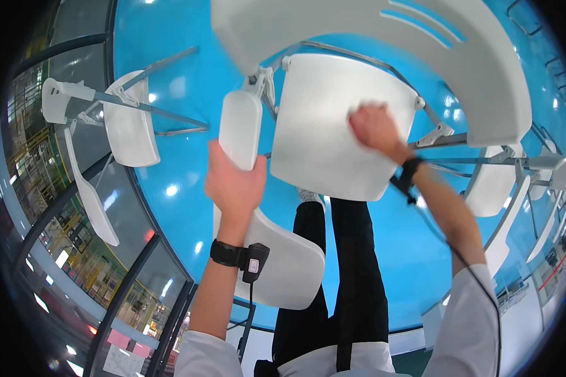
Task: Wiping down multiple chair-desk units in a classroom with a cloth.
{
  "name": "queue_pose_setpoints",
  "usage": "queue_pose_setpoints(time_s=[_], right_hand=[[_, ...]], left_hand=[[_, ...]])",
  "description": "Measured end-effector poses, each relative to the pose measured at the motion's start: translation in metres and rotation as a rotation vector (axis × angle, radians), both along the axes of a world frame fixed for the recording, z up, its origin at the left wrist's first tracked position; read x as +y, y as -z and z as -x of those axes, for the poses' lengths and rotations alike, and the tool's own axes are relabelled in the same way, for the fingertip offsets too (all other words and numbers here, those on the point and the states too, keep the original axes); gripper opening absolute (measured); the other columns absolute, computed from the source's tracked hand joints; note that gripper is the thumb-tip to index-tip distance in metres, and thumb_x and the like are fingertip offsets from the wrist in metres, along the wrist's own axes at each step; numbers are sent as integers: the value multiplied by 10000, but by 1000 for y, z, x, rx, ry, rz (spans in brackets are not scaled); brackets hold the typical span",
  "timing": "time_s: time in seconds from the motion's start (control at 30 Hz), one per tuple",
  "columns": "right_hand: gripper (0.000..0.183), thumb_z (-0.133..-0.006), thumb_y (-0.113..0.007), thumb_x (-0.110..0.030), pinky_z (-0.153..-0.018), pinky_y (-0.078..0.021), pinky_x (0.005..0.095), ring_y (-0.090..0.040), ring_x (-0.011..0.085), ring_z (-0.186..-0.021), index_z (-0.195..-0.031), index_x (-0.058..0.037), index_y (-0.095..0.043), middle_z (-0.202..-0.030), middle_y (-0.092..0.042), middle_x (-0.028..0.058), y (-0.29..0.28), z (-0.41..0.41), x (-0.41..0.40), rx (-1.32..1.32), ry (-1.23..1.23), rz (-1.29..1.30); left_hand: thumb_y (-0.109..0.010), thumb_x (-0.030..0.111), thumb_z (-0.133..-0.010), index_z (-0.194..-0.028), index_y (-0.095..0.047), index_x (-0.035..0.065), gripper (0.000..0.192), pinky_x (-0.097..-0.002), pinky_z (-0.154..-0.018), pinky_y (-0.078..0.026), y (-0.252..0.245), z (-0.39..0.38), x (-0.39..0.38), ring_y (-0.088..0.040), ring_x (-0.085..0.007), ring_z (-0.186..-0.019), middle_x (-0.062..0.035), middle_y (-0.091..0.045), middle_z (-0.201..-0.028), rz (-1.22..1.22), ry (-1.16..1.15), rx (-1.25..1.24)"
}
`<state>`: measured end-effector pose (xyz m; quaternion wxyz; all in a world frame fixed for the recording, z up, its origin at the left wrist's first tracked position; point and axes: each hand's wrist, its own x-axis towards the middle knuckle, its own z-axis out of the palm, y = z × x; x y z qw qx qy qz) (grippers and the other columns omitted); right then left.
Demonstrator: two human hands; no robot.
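A folding chair with a white plastic seat (325, 136) stands before me on a metal tube frame. Its curved backrest (480, 61), cut with slots, spans the top of the view. At the left side is its white writing tablet (283, 273), narrow at the far end and wide near my legs. My left hand (235, 181) is wrapped around the tablet's narrow part. Over the seat's right half is my right hand (374, 127), blurred, its fingers curled. Whether it holds anything or touches the seat is unclear. Each wrist wears a black strap with a cable.
Another tablet chair (130, 118) stands at the left, near dark-framed glass panels (80, 231). More white chairs (494, 184) line the right side. The floor (184, 188) is glossy blue. My legs (356, 264) are close to the seat's front edge.
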<state>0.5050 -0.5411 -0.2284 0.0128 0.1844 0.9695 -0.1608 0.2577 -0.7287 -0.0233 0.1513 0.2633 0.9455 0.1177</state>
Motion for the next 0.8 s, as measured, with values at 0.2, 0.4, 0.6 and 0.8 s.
queue_pose_setpoints(time_s=[0.2,0.4,0.6,0.8], right_hand=[[189,-992,-630,-271,-816,-491,539,-644,385,-910,-1080,-104,-644,-995,-669,179,9,4,40,179,724,-179],[154,-844,-680,-176,-864,-476,509,-617,319,-914,-970,-103,-630,-928,-575,128,-24,-42,-199,85,171,168],[188,-960,-610,-229,-900,-485,530,-631,349,-961,-1115,-133,-652,-1047,-621,157,-4,2,-53,200,107,-190],[216,-1019,-581,-296,-814,-535,557,-661,411,-931,-1123,-117,-645,-1075,-673,203,8,114,-20,118,646,-53]], left_hand=[[-769,246,-770,-1215,-514,59,545,-506,-799,-552,-5,4,1,-703,-426,-936,-194,-706,-1051,-18,21,11],[-782,257,-764,-1189,-532,49,535,-510,-814,-549,-7,3,3,-703,-421,-946,-186,-709,-1055,8,8,28],[-779,266,-761,-1163,-534,43,521,-512,-792,-550,-6,1,4,-707,-420,-934,-178,-710,-1002,-16,-1,1],[-805,279,-737,-1094,-502,47,522,-523,-699,-541,-9,3,4,-699,-410,-869,-157,-661,-1005,11,21,42]])
